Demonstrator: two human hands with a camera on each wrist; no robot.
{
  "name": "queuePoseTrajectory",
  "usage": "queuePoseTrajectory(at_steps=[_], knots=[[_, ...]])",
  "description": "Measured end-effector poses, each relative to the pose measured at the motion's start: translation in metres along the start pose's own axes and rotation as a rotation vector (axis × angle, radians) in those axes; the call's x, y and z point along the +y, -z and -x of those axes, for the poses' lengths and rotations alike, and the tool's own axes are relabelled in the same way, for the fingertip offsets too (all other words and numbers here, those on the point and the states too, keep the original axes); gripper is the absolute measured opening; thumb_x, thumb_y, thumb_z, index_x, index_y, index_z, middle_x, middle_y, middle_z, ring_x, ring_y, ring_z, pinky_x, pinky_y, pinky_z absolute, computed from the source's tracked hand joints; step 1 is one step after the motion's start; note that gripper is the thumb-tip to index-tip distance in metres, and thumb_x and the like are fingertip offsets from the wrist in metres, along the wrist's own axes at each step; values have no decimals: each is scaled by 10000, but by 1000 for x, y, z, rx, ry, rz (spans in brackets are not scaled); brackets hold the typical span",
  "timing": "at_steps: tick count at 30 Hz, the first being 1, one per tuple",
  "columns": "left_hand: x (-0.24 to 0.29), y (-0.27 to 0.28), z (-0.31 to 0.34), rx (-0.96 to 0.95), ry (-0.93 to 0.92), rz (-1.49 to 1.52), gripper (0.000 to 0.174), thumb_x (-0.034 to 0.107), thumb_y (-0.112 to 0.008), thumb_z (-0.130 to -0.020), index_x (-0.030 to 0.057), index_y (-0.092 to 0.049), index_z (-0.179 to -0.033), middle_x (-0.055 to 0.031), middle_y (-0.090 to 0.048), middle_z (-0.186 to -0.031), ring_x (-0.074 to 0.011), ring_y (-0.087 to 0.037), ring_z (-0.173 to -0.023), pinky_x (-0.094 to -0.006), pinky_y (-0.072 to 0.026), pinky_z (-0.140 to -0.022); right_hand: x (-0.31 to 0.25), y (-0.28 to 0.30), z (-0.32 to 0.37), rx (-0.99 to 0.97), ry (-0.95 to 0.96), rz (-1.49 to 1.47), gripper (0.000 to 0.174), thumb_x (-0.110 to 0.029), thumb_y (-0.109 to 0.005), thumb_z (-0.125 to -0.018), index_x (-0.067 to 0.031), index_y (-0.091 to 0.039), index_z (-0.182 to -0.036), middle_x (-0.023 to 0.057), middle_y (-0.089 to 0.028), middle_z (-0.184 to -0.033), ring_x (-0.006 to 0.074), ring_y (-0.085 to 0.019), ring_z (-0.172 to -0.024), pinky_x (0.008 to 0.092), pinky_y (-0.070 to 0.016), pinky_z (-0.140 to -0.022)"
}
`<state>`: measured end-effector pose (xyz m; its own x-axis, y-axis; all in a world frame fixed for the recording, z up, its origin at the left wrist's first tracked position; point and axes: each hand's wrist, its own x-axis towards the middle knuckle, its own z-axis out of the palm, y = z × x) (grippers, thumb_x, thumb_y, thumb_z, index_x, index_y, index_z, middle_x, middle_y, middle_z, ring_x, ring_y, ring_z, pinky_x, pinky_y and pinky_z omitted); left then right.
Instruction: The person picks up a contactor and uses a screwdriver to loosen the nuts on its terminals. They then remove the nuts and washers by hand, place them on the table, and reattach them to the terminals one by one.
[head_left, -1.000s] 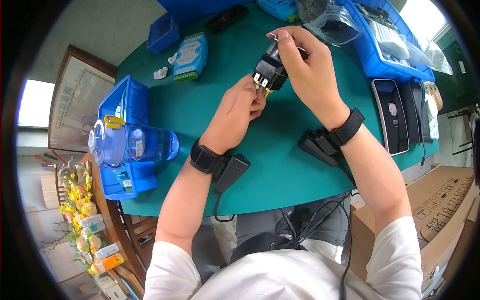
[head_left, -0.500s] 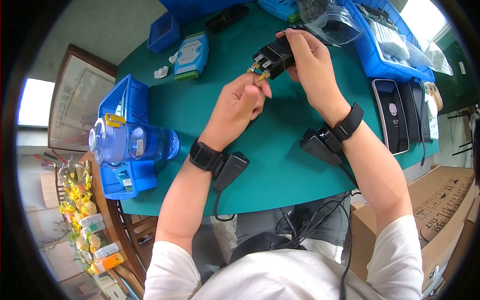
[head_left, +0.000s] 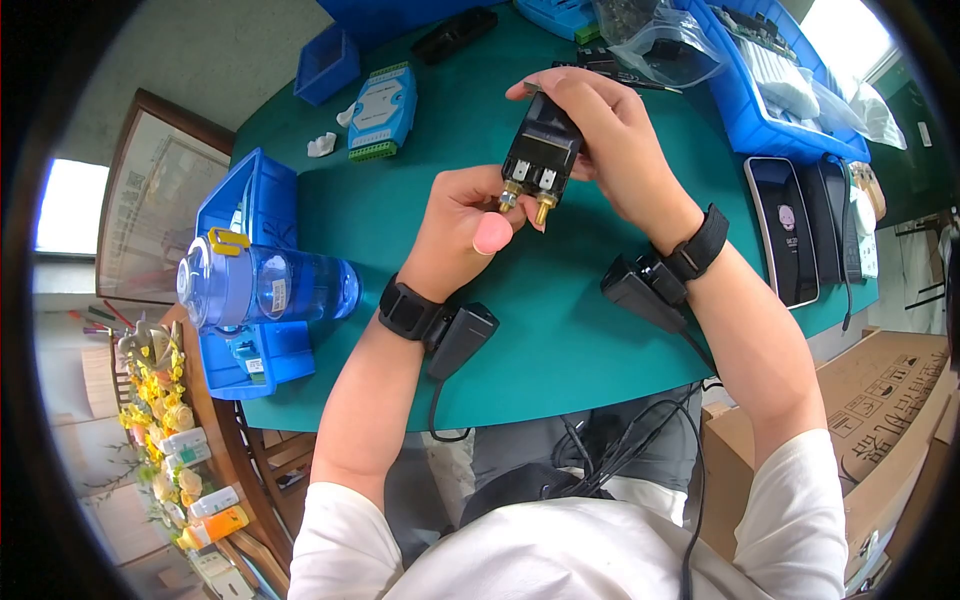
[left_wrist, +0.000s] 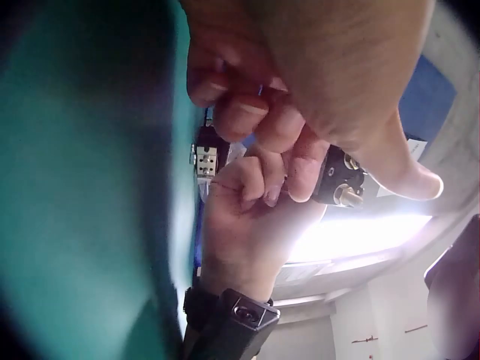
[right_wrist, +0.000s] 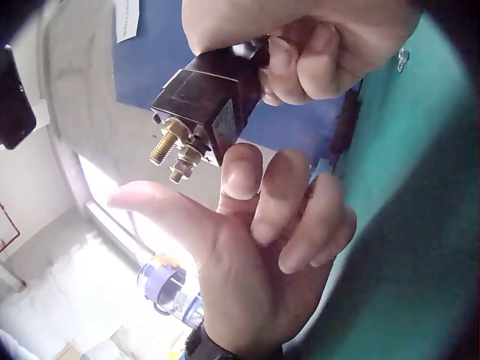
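A black relay block (head_left: 543, 135) with two brass threaded studs (head_left: 545, 207) is above the green table, its studs toward the person. The right hand (head_left: 622, 140) grips its far end between thumb and fingers. Below the studs is the left hand (head_left: 455, 230), thumb stuck out away from the block and fingers loosely bent. In the right wrist view, the left index fingertip (right_wrist: 243, 176) is right at the underside of the block (right_wrist: 206, 94), and the studs carry nuts. The left wrist view shows the block (left_wrist: 330, 176) partly hidden behind the left fingers.
At left, a blue water bottle (head_left: 290, 284) lies across a blue bin (head_left: 270, 200). A blue-and-white module (head_left: 383, 110) stands further back. Toward the right are a blue crate (head_left: 740, 110) with bagged parts, a plastic bag (head_left: 665, 50) and a phone (head_left: 780, 230). Cables hang at the front edge.
The right hand has turned the relay block so its studs point more toward the person. The left thumb has come away from the studs, and the left hand has shifted slightly nearer the body.
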<state>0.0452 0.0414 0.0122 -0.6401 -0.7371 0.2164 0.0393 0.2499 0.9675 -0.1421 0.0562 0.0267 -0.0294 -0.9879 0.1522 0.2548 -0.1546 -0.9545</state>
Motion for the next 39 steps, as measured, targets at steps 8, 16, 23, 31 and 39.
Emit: queuePoseTrajectory(at_steps=[8,16,23,31,39], knots=[[-2,-5,-1,138,33,84,543,417,-422,-1080,-12,-580,-788,-5,-454,-619,-92,-419,-549,-243,-334,-513,0,-3,1,138,34,-21,302,-324,-567,-997,-47,-680,-1031,-33,-592,-726,13,-469,-583,195,-343,-490],[5,-5,-13,274,183,-16,452,413,-341,-1102,63,-436,-832,23,-356,-623,-87,-385,-527,-255,-326,-497,14,-2,-7,255,1,41,323,-316,-629,-980,2,-587,-1024,6,-620,-686,46,-503,-601,233,-376,-522],[5,-5,-11,252,214,-106,399,361,-346,-1107,54,-453,-875,22,-364,-628,-86,-388,-524,-249,-321,-489,18,0,-9,234,199,273,295,-277,-605,-992,15,-568,-1013,54,-603,-613,66,-460,-580,286,-360,-520],[-1,-2,-10,306,139,-123,389,348,-332,-1111,38,-478,-926,29,-349,-626,-78,-377,-511,-243,-315,-470,5,3,-3,58,209,382,281,-265,-501,-1056,-5,-546,-1154,9,-544,-782,71,-442,-708,255,-381,-618],[1,-3,-9,296,115,-64,404,373,-318,-1110,38,-492,-963,32,-337,-625,-77,-375,-509,-239,-311,-473,-5,2,0,-22,296,418,304,-278,-510,-1041,9,-522,-1140,150,-619,-800,210,-557,-683,350,-454,-645]])
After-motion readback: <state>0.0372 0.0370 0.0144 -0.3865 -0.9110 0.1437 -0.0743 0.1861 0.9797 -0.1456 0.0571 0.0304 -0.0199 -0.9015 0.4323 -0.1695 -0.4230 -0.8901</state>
